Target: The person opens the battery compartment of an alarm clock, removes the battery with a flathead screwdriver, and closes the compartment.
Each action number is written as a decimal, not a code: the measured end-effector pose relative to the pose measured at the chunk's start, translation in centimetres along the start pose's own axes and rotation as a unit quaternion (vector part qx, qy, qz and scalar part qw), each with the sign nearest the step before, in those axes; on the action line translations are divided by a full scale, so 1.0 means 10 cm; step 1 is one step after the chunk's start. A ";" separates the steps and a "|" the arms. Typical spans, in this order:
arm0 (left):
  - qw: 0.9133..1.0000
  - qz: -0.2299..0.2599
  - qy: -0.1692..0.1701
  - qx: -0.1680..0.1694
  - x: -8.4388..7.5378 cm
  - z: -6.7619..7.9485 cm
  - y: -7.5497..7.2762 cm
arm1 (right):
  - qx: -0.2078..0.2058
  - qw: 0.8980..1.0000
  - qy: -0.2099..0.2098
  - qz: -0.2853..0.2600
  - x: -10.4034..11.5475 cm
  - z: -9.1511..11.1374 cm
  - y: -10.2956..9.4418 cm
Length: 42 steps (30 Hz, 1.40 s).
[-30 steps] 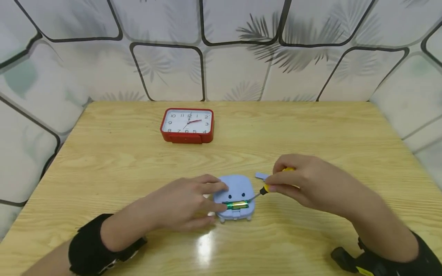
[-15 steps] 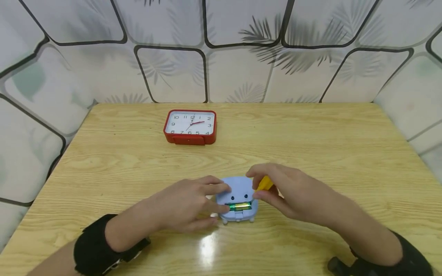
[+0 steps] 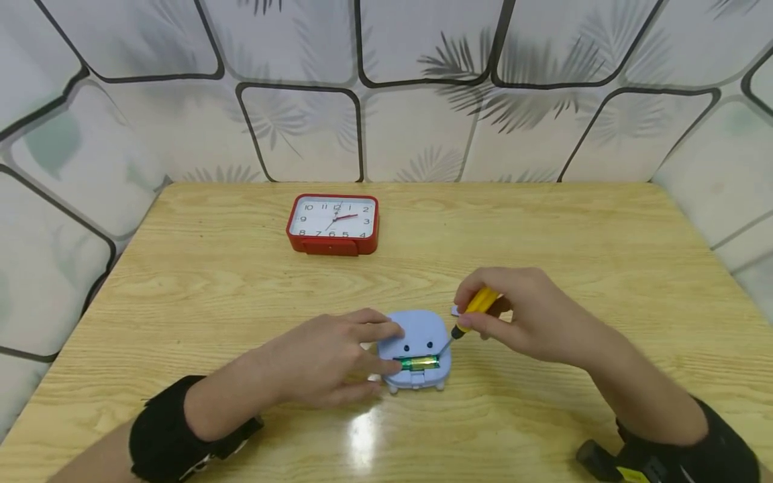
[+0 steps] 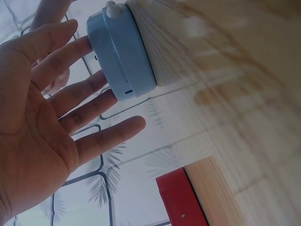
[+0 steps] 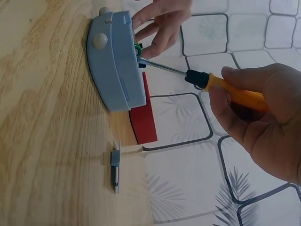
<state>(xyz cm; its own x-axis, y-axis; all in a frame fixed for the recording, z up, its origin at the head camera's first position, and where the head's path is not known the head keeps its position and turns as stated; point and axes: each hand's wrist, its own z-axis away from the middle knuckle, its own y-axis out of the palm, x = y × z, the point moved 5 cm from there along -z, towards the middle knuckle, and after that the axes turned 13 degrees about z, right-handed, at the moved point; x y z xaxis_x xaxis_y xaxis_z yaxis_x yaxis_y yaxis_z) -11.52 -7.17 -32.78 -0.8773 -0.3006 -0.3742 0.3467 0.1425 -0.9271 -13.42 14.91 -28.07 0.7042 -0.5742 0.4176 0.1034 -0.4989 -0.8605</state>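
A small light-blue device (image 3: 413, 325) with round white feet lies on its front on the table, its battery compartment uncovered. Inside shows a green-and-gold battery (image 3: 425, 363). My left hand (image 3: 338, 355) rests its nearly straight fingertips on the device's left side and the battery's left end. My right hand (image 3: 531, 322) grips a yellow-handled screwdriver (image 3: 481, 303) by its handle, thumb against fingers. Its metal shaft (image 5: 162, 67) slants down to the battery's right end, where the tip is hidden in the right wrist view.
A red rectangular clock (image 3: 332, 225) stands farther back on the wooden table (image 3: 543, 228). To the right of the device lies a small blue battery cover (image 5: 115, 169), mostly behind my right hand in the head view. A patterned wall (image 3: 417, 127) borders the table's far edge.
My right hand first moved left with the screwdriver steeper over the device, then drew back right, the handle now tilted and the shaft visible again. My left hand stays on the device.
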 end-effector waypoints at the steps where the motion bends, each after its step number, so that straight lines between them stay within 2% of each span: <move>1: 1.000 0.002 0.000 0.000 0.00 0.00 0.00 | 0.005 1.000 0.003 -0.016 -0.03 0.00 0.01; 6: 1.000 0.009 -0.006 0.005 0.01 0.01 0.02 | 0.020 0.996 0.025 -0.086 -0.14 -0.01 0.04; 16: 1.000 0.003 -0.004 0.003 0.01 0.01 0.00 | 0.027 0.992 -0.002 -0.123 -0.19 -0.01 0.02; 25: 1.000 -0.005 -0.002 0.006 0.00 0.00 0.01 | 0.092 0.993 -0.016 -0.074 -0.15 0.00 0.17; 31: 1.000 -0.010 0.000 0.004 0.00 -0.01 0.00 | 0.094 0.995 0.007 -0.043 -0.17 0.01 0.18; 42: 1.000 -0.012 0.000 -0.001 0.00 -0.01 0.01 | 0.087 0.996 0.015 -0.033 -0.16 -0.01 0.22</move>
<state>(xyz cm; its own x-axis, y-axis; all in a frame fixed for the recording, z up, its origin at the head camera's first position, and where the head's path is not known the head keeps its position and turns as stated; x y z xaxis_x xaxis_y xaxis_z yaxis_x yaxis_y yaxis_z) -11.51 -7.03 -32.87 -0.8851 -0.3049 -0.3516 0.3246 0.1371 -0.9359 -14.45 14.67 -30.60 0.6713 -0.5633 0.4817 0.2707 -0.4187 -0.8668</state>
